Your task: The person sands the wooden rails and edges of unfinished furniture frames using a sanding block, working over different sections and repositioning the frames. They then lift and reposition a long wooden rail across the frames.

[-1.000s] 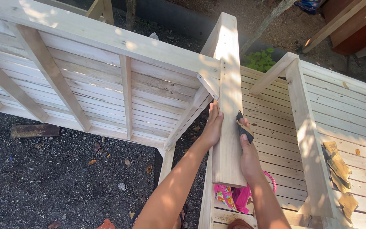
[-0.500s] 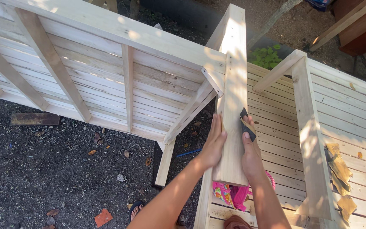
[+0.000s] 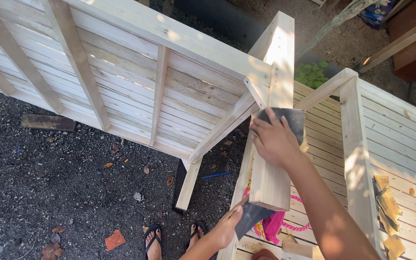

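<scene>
Compared with half a second ago, a second dark sandpaper sheet [image 3: 249, 219] is now pinched in the left hand [image 3: 226, 230] at lower centre, below the post's end. The right hand [image 3: 273, 139] has been shifted up the pale wooden post [image 3: 273, 159] and is pressed flat on another sheet [image 3: 285, 120]. Open room is left along the post's upper length; slatted panels [image 3: 121, 91] crowd both sides.

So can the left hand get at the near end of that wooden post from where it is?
Probably yes: the left hand holds a dark sheet right under the post's near end, with nothing between.
</scene>
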The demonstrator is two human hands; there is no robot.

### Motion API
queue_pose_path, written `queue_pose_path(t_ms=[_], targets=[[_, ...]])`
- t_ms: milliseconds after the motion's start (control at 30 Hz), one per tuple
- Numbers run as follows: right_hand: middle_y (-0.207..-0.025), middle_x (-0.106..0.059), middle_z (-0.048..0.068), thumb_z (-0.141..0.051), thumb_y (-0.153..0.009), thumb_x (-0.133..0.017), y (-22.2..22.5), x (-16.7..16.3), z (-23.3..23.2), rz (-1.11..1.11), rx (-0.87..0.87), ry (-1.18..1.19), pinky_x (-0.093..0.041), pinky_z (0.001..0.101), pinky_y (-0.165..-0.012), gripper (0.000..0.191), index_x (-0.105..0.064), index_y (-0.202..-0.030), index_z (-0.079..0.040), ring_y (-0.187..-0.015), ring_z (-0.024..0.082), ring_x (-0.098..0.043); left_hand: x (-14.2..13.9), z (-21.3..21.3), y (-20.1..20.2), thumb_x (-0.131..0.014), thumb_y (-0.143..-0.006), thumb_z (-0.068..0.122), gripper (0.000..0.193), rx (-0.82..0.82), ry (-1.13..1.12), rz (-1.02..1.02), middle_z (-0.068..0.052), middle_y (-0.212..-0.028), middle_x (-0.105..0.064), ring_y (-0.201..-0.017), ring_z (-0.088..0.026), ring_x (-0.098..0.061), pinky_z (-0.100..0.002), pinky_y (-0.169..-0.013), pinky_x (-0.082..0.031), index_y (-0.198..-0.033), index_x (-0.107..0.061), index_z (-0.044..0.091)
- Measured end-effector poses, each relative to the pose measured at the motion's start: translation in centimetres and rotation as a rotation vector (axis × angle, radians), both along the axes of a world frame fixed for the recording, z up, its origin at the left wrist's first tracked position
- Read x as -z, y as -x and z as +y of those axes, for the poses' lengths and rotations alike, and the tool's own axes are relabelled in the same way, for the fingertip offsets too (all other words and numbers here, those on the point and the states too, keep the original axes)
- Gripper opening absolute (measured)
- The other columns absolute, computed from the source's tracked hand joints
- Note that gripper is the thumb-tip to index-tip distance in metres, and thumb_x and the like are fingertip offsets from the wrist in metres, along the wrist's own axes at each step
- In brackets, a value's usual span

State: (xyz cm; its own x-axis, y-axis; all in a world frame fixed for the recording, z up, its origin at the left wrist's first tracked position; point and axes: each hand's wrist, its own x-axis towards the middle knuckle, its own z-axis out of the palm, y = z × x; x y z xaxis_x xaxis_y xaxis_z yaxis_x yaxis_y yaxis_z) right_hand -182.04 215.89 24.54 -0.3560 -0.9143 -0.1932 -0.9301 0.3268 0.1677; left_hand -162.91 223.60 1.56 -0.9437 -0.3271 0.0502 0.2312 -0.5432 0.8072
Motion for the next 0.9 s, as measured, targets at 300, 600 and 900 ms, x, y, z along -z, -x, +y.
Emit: queue_pose_path(t_ms=[300,600,900], targets=[[-0.170,-0.028,-0.001,-0.035,-0.100,-0.040,-3.8,2.0,12.3,-0.404,-0.245,0.144,-0.007,0.0596,-0.122,0.060,-0.039,-0.159,-0.023,-0.159,0.032,-0.012,-0.8,-8.7,-1.1,-0.033,-0.107,0.034,0.059,-0.605,0.219,-0.456,-0.016,-0.165,-0.036,-0.154,-0.026,-0.032,-0.033,-0.122,-0.022,-0.157,-0.032,0.001],[-0.154,-0.051,0.015,-0.029,-0.107,-0.045,14.3,6.7,-0.6,-1.252,0.298,0.933,-0.030,0.0433,-0.120,0.052,-0.048,-0.154,-0.008,-0.145,0.032,-0.047,-19.0,-4.3,1.3,-0.047,-0.104,0.031,0.068,-0.281,1.364,-0.207,-0.035,-0.166,-0.021,-0.158,-0.046,-0.017,-0.056,-0.126,-0.015,-0.154,-0.032,-0.012],[-0.123,-0.070,0.007,-0.038,-0.106,-0.045,11.1,14.8,19.8,-1.565,0.960,1.406,-0.052,0.0395,-0.098,0.046,-0.059,-0.134,-0.004,-0.109,0.021,-0.068,-16.1,-7.3,17.5,-0.045,-0.097,0.045,0.082,-0.156,1.774,-0.321,-0.025,-0.166,-0.018,-0.156,-0.036,-0.013,-0.050,-0.125,-0.008,-0.156,-0.025,-0.008]])
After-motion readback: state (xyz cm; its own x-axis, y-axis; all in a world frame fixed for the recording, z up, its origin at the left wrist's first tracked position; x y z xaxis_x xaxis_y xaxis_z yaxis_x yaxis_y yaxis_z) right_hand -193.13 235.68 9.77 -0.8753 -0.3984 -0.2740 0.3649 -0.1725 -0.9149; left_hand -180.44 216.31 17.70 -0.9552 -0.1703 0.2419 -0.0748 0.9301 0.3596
